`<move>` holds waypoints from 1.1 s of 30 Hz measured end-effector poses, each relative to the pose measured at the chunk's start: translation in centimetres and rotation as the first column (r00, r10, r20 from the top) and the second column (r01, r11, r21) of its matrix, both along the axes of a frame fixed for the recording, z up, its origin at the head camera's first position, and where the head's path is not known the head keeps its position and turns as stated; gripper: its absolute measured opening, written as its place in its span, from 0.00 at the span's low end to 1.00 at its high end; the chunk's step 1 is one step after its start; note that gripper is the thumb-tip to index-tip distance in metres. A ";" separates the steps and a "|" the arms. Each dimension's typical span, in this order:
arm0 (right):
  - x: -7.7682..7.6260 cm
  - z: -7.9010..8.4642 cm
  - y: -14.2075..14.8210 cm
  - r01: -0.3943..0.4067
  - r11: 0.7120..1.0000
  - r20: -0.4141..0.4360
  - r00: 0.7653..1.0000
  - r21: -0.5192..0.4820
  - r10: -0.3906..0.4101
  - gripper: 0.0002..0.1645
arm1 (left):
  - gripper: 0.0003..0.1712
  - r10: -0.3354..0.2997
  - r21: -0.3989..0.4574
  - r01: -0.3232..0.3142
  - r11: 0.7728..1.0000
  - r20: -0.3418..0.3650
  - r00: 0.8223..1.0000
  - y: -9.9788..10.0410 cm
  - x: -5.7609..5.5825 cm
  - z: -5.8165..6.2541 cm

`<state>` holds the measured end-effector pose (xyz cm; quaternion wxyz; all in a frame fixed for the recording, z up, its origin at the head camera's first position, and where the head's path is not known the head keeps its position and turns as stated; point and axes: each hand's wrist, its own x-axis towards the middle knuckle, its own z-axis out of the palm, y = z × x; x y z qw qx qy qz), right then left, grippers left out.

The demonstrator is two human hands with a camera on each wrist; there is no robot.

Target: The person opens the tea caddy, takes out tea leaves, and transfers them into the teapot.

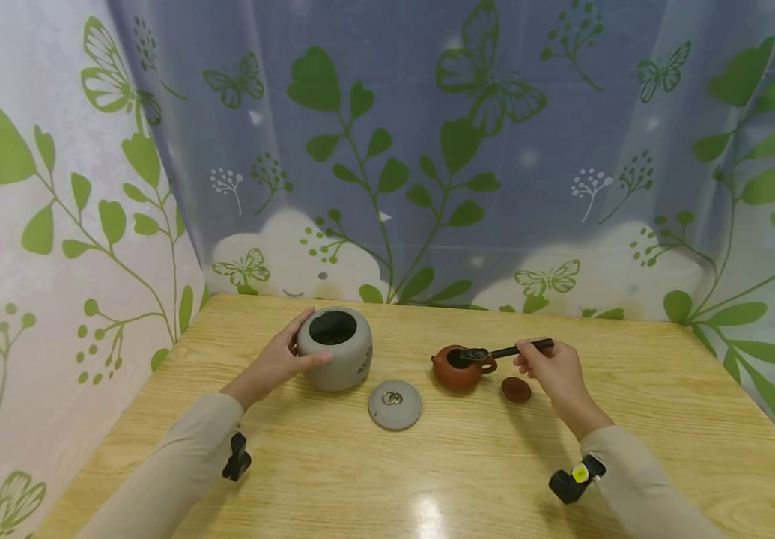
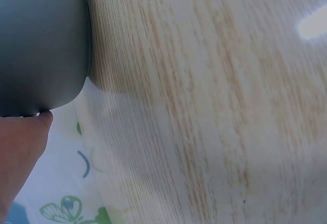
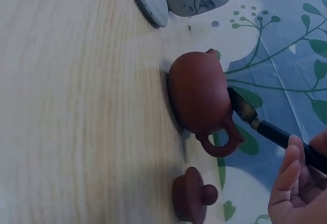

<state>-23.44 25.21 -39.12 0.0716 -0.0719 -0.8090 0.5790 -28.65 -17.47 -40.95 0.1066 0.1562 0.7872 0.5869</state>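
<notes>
My left hand (image 1: 284,361) holds a grey ceramic jar (image 1: 337,367) by its left side, thumb across the front; the jar stands lidless with a dark inside. In the left wrist view only part of the jar (image 2: 41,45) and hand (image 2: 23,147) show. A small tea scoop (image 1: 510,349) with a black handle is pinched in my right hand (image 1: 558,373). Its blade (image 3: 242,106) lies at the mouth of a reddish-brown clay teapot (image 1: 456,374), whose handle faces right. Whether tea leaves lie on the blade, I cannot tell.
The jar's grey lid (image 1: 395,408), with a metal ring on top, lies between jar and teapot. Right of the teapot is its small brown lid (image 1: 517,389), knob up. A wooden table (image 1: 333,479) bears everything, and a leaf-patterned curtain (image 1: 414,224) hangs behind its far edge.
</notes>
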 end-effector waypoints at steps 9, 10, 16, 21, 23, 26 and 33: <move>-0.9 2.2 -0.8 -0.067 0.919 -0.069 0.992 0.388 0.101 0.20 | 0.54 0.004 0.001 -0.004 1.000 0.002 1.000 -0.1 -0.2 -0.1; -1.0 2.4 -1.0 -0.074 0.904 -0.070 0.991 0.421 0.113 0.19 | 0.54 0.004 0.000 -0.004 1.000 0.001 1.000 -0.1 -0.2 -0.1; -1.2 3.5 -2.0 -0.102 0.850 -0.073 0.984 0.517 0.163 0.15 | 0.54 0.004 -0.003 -0.004 1.000 0.006 1.000 -0.1 -0.2 -0.2; -1.1 3.7 -2.1 -0.105 0.845 -0.089 0.980 0.524 0.177 0.14 | 0.54 0.003 -0.001 -0.003 1.000 0.000 1.000 0.0 -0.2 -0.1; -1.2 3.6 -2.0 -0.105 0.844 -0.090 0.980 0.526 0.178 0.14 | 0.54 0.003 -0.002 -0.003 1.000 -0.002 1.000 0.0 -0.2 -0.1; -1.2 3.5 -1.9 -0.106 0.842 -0.086 0.980 0.529 0.178 0.15 | 0.54 0.003 0.000 -0.003 1.000 0.000 1.000 -0.1 -0.3 -0.1; -1.1 3.1 -1.7 -0.103 0.851 -0.091 0.981 0.515 0.174 0.15 | 0.55 0.003 -0.008 -0.003 1.000 -0.004 1.000 0.0 -0.2 -0.2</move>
